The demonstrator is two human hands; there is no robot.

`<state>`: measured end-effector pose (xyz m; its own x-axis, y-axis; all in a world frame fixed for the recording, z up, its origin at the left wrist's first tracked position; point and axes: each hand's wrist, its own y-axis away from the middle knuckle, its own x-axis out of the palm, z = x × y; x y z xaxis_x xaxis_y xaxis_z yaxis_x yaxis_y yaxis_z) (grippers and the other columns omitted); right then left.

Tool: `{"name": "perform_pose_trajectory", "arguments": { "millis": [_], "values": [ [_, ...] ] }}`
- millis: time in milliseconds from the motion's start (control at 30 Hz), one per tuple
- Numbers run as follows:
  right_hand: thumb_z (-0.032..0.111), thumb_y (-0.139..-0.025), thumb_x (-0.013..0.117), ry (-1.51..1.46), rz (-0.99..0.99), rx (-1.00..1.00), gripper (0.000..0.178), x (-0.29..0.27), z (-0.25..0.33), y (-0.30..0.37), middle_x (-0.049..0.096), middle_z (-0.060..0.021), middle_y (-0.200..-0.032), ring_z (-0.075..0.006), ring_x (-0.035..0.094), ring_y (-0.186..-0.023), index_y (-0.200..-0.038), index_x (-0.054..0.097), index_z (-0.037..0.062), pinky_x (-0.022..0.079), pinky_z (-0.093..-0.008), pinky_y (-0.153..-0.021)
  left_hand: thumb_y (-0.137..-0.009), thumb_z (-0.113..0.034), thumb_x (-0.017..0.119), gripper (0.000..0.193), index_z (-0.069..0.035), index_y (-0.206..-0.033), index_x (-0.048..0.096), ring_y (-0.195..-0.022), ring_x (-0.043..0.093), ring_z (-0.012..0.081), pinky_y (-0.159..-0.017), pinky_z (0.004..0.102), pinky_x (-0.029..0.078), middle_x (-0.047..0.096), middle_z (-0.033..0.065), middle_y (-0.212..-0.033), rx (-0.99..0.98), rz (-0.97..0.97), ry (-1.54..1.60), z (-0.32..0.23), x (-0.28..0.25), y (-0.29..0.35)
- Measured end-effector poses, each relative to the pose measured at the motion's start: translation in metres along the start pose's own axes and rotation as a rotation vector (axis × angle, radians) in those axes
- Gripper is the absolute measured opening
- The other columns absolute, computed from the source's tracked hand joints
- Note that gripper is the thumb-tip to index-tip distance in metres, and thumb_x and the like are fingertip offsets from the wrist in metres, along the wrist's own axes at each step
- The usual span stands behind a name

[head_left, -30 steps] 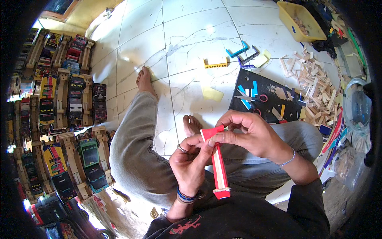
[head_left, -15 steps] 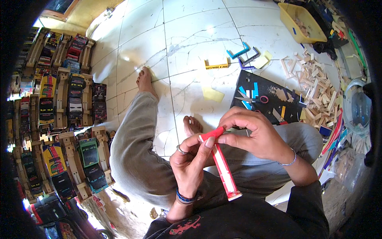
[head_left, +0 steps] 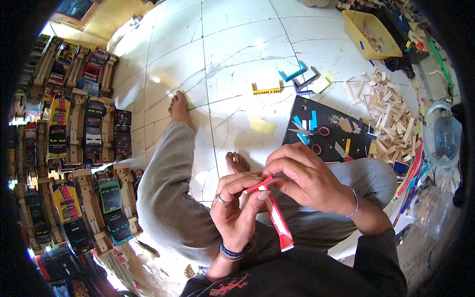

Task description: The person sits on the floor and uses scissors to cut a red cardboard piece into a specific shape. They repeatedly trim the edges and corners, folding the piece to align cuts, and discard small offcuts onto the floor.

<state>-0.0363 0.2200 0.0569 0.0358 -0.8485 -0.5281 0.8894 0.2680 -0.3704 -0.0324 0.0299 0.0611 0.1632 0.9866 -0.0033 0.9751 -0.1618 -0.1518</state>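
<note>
Head view: a red strip [head_left: 273, 214] is pinched at its top end by the left hand [head_left: 236, 212] and right hand [head_left: 303, 179], fingers closed, over the lap. Folding seems underway; on the far board [head_left: 302, 129], cut pieces are left unused.

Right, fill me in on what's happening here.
A person sits on a white tiled floor, both hands on a red and white strip. The left hand and the right hand pinch its upper end. A black board with coloured pieces lies ahead, wood offcuts beside it, and toy trucks line the person's left.
</note>
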Motion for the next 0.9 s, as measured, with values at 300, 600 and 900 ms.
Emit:
{"name": "perform_pose_trajectory", "arguments": {
  "millis": [300, 600, 900],
  "values": [
    [0.016, -0.081, 0.075, -0.061, -0.057, -0.018, 0.028, 0.001, 0.004, 0.0, 0.062, -0.0017, -0.11, -0.0178, 0.061, -0.107, -0.107, 0.063, 0.0118, 0.042, -0.0371, -0.094, -0.081, -0.002, 0.079, 0.016, -0.004, -0.096, 0.074, -0.093, 0.064, 0.026, -0.089, 0.0373, 0.05, 0.074, 0.0061, -0.092, 0.303, -0.058, -0.37, 0.004, -0.004, 0.001],
    [0.014, -0.077, 0.078, 0.03, -0.066, -0.121, 0.029, 0.004, -0.001, 0.004, 0.06, 0.0014, -0.114, -0.0143, 0.059, -0.104, -0.104, 0.066, 0.0171, 0.041, -0.0345, -0.094, -0.078, -0.005, 0.079, 0.016, -0.007, -0.091, 0.071, -0.096, 0.057, 0.027, -0.095, 0.0448, 0.045, 0.071, 0.006, -0.088, 0.441, -0.005, -0.622, -0.006, -0.005, 0.005],
    [0.013, -0.082, 0.073, 0.138, -0.209, -0.186, 0.026, 0.007, -0.005, 0.005, 0.06, 0.0011, -0.115, -0.013, 0.06, -0.101, -0.107, 0.068, 0.0173, 0.044, -0.0334, -0.095, -0.082, -0.011, 0.08, 0.035, -0.004, -0.113, 0.066, -0.113, 0.057, 0.0297, -0.103, 0.0448, 0.042, 0.067, 0.0112, -0.111, 0.367, 0.068, -0.472, 0.002, -0.004, 0.002]
  ]
}}
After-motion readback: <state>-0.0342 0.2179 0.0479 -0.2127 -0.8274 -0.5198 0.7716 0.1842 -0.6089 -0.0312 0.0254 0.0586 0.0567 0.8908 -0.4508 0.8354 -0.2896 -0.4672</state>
